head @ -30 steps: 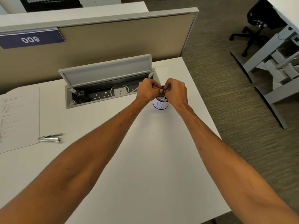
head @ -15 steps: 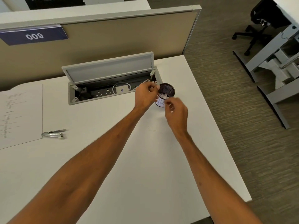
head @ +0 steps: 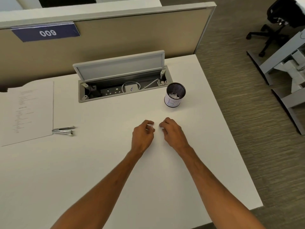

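A black mesh cup with a white paper label and small pale bits inside stands on the white desk, near the right end of the cable box. My left hand and my right hand hover side by side just above the desk, a hand's length in front of the cup. Both have their fingers curled downward. A pale spot shows at my left fingertips; I cannot tell whether it is a small held thing or the desk showing through. Nothing is visible in my right hand.
An open cable box with its lid up, sockets and a white charger sits at the back of the desk. A metal staple remover lies at the left beside a printed sheet. A beige partition closes the back. The desk's right edge drops to carpet.
Both hands were pinching something together over the cup, then parted. They have now drawn back toward me and sit low over the desk; the cup stands uncovered.
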Motion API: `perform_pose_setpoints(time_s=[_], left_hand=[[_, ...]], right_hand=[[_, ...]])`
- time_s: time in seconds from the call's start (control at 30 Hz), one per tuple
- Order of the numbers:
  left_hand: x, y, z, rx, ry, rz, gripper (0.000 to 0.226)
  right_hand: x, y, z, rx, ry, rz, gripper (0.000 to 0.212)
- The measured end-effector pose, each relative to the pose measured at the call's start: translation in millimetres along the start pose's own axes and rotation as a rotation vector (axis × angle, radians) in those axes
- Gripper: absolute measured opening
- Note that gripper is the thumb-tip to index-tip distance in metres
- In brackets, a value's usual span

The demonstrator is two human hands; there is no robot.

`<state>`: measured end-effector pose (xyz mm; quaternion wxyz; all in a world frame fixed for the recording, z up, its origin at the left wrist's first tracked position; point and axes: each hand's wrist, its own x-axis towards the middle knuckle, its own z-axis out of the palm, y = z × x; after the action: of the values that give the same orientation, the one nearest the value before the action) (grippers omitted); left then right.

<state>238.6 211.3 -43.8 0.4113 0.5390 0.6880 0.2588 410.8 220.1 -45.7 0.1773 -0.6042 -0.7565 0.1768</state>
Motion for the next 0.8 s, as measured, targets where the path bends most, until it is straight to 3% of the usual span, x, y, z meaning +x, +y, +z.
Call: perform_pose_setpoints(time_s=[0.13, 0.43, 0.6, 0.8], left_hand=[[-0.3, 0.3, 3.9, -0.057, 0.030, -0.017, 0.036], [-6.7, 7.9, -1.0, -0.091, 0.002, 0.007, 0.050], [-7.6, 8.1, 2.2, -0.142, 0.059, -0.035, 0.048], [-11.5, 10.7, 3.4, -0.178, 0.048, -0.025, 0.048]], right_hand=[[5.2, -11.8, 7.1, 0.045, 0.025, 0.012, 0.013], [1.0, -11.7, 10.5, 0.023, -0.015, 0.013, 0.019], [3.6, -14.9, 17.1, -0.041, 0.015, 0.029, 0.008], [3.5, -18.7, 23.1, -0.074, 0.042, 0.056, 0.011]])
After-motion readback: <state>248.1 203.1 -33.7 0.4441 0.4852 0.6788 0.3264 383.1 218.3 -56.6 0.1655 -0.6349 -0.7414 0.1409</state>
